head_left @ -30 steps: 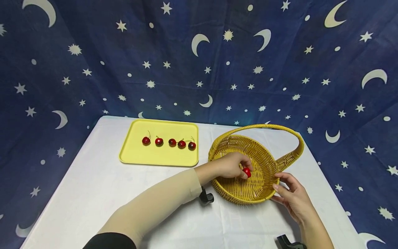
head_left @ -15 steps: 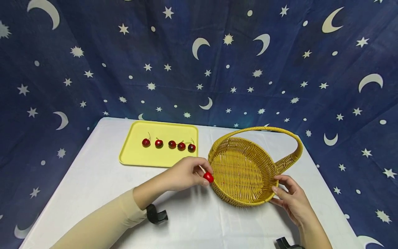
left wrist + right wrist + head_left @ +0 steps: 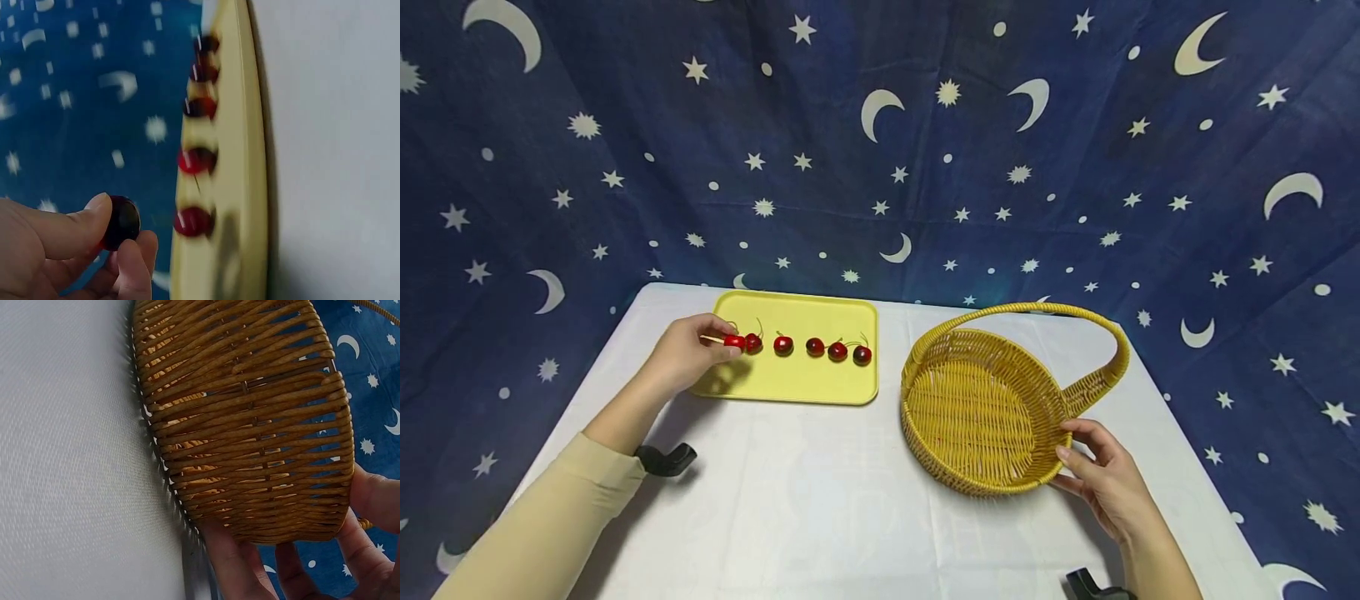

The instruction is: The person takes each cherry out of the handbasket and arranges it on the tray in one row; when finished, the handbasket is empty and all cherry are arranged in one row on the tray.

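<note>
Above the left end of the yellow tray (image 3: 797,390), my left hand (image 3: 688,350) pinches a red cherry (image 3: 734,342) between thumb and fingers. In the left wrist view the held cherry (image 3: 122,223) looks dark and stands apart from the tray. Several other cherries (image 3: 783,345) with thin stems lie in a row on the tray. To the right, my right hand (image 3: 1105,475) grips the near right rim of a round wicker basket (image 3: 977,417). From the right wrist view, the fingers (image 3: 369,550) hold the woven wall (image 3: 250,431) at its rim and from below.
A tall arched handle (image 3: 1037,308) rises over the basket. White cloth (image 3: 820,500) covers the table, with a dark blue curtain (image 3: 820,117) of moons and stars behind it. Both wrists wear black camera mounts (image 3: 666,460).
My left hand has come out of the basket with the cherry and travelled left to the tray's left end. The right hand and the basket have stayed in place.
</note>
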Tool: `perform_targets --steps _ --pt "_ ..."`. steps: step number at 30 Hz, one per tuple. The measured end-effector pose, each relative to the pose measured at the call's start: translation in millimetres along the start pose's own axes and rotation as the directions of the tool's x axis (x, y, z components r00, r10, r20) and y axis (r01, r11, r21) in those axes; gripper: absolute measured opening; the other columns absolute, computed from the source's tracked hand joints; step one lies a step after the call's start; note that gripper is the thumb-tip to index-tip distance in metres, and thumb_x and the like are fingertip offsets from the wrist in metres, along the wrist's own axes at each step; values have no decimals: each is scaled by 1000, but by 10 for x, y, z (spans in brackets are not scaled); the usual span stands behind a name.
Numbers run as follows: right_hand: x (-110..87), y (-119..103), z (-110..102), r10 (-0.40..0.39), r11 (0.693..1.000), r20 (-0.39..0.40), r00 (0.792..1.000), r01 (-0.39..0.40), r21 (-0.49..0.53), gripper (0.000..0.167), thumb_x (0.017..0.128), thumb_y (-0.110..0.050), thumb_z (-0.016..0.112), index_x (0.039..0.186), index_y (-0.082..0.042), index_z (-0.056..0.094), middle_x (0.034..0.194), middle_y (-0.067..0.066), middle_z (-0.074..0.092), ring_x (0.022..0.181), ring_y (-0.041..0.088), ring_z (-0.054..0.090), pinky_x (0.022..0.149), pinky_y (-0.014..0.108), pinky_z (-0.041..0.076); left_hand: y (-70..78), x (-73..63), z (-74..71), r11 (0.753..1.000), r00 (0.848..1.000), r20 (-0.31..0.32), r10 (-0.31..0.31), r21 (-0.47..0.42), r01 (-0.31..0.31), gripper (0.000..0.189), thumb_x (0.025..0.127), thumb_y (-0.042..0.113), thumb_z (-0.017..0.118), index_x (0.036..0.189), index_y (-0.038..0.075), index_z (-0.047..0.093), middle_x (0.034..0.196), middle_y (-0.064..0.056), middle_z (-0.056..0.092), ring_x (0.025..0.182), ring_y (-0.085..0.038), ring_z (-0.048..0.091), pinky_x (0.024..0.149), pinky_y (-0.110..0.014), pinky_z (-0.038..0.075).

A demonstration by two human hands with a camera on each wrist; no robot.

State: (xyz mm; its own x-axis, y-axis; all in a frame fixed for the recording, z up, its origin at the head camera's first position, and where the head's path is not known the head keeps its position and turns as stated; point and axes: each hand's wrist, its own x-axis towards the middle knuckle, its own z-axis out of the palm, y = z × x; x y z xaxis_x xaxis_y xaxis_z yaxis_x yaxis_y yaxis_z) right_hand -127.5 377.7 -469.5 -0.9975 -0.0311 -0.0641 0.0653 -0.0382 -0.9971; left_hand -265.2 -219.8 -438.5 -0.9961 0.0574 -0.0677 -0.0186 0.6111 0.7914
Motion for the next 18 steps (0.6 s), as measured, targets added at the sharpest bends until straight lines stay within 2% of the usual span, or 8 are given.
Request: perform_targets --steps 3,7,13,18 --pt "-1 -9 3 -3 1000 3 1000 3 1 36 105 8 58 133 -14 62 128 -4 63 105 10 73 80 40 67 -166 144 -95 998 997 -15 -70 11 70 37 97 14 81 127 -3 68 127 -27 68 97 -25 68 75 -26 57" --pt "-9 -10 5 -4 1000 -2 1000 4 5 36 105 9 58 132 -14 63 127 -4 63 104 11 73 79 40 67 -290 294 -121 993 994 -5 -113 36 113 39 97 14 81 128 -5 67 125 -29 66 99 -28 65 72 -24 56" --pt "-14 -6 3 -4 1000 -7 1000 4 8 36 104 9 58 133 -14 63 126 -3 63 104 11 73 79 40 67 -334 431 -98 986 991 1 -133 104 132 34 96 15 81 122 -2 69 117 -23 67 101 -32 59 74 -28 50" --pt "-7 -6 -3 3 1000 0 1000 -3 4 36 105 9 58 133 -14 62 128 -4 62 105 10 73 80 39 67 -358 476 -107 978 989 14 -146 155 142 34 95 18 82 120 -2 70 110 -21 68 99 -32 59 74 -28 49"
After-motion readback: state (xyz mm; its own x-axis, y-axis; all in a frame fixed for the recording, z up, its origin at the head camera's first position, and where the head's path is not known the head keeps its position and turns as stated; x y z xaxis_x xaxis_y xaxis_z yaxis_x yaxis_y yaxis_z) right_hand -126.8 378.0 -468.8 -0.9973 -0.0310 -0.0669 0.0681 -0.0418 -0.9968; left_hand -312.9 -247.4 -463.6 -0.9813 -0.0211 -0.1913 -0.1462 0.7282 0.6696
